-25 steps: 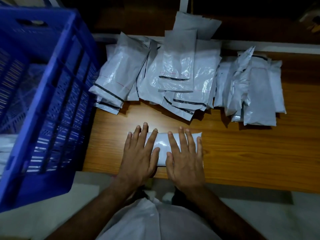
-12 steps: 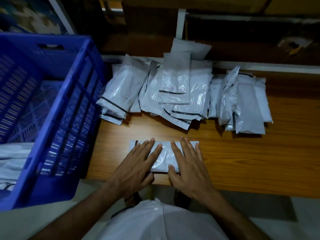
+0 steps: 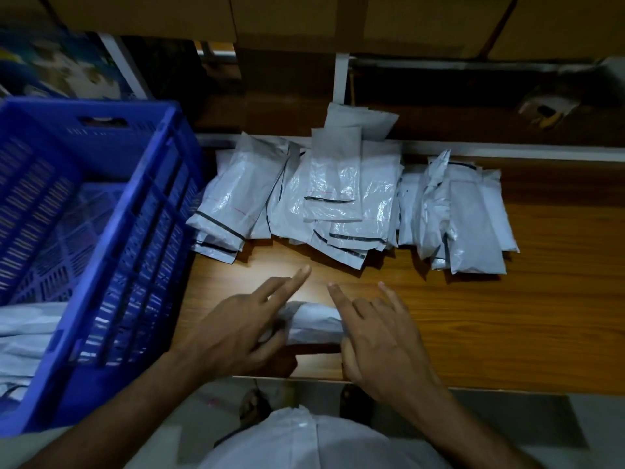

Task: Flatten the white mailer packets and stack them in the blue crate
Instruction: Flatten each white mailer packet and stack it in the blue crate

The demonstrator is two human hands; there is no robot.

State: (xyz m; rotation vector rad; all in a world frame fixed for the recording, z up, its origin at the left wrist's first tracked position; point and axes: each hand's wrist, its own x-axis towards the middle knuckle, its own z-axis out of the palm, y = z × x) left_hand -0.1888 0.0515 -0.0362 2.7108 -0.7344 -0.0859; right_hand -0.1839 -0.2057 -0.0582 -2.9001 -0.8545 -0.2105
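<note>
A white mailer packet [image 3: 313, 324] lies near the front edge of the wooden table [image 3: 490, 333], lifted slightly off it between both hands. My left hand [image 3: 236, 328] grips its left end with thumb and lower fingers, two fingers pointing out straight. My right hand [image 3: 375, 336] grips its right end, index finger stretched forward. A heap of several white mailer packets [image 3: 338, 198] lies across the back of the table. The blue crate [image 3: 88, 252] stands at the left, with flattened packets [image 3: 23, 336] stacked in its near end.
Cardboard boxes [image 3: 304, 22] sit on a shelf above the table's far edge. A white metal frame post [image 3: 341, 79] rises behind the heap. The table's right half is bare wood. My white shirt fills the bottom of the view.
Both hands pressed flat on the packet before. Now their fingers have curled round its ends and raised it a little from the table. The camera has tilted upward.
</note>
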